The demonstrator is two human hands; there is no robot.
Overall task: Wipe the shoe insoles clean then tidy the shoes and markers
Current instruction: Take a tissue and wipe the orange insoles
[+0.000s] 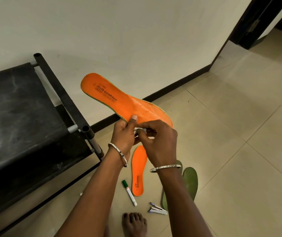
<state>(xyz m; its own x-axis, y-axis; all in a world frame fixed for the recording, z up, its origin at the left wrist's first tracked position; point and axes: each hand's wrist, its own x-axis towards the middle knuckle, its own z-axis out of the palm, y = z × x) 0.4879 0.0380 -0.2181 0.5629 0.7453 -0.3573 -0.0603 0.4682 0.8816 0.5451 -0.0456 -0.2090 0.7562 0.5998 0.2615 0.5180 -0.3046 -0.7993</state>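
- Beige floor tiles (pixel 231 151) run out past your fingers to a cream wall (pixel 119 31), with a dark skirting board (pixel 179 82) along its foot.
- Up and to the right of your fingers, a doorway (pixel 273 19) with a dark frame breaks that wall. To the left of them stands a black rack (pixel 17 108) on tube posts, its top scuffed grey.
- Your left hand (pixel 122 137) grips the orange insole (pixel 112 96) by its broad end. Your thumb (pixel 134 118) is pressed flat on the top face and the other fingers are curled behind. The heel end rises up and left, away from your fingers, printed side toward you and clear of the floor.
- Pale streaks cross it just past that thumb.
- Your right hand (pixel 160 142) sits just beside the left, fingers curled together, pinching a small white piece (pixel 141 130) at the insole's near edge. You can't tell what that piece is.
- Below your fingers, between your wrists, a second orange insole (pixel 138 170) lies flat on the tiles, print up.
- Just left of it, not touching, lies a marker (pixel 129 192) with a green cap.
- Nearer you than the marker is a small stapler (pixel 158 209), by your bare foot (pixel 134 223).
- Green soles (pixel 190 180) lie under your right forearm, partly hidden by it.
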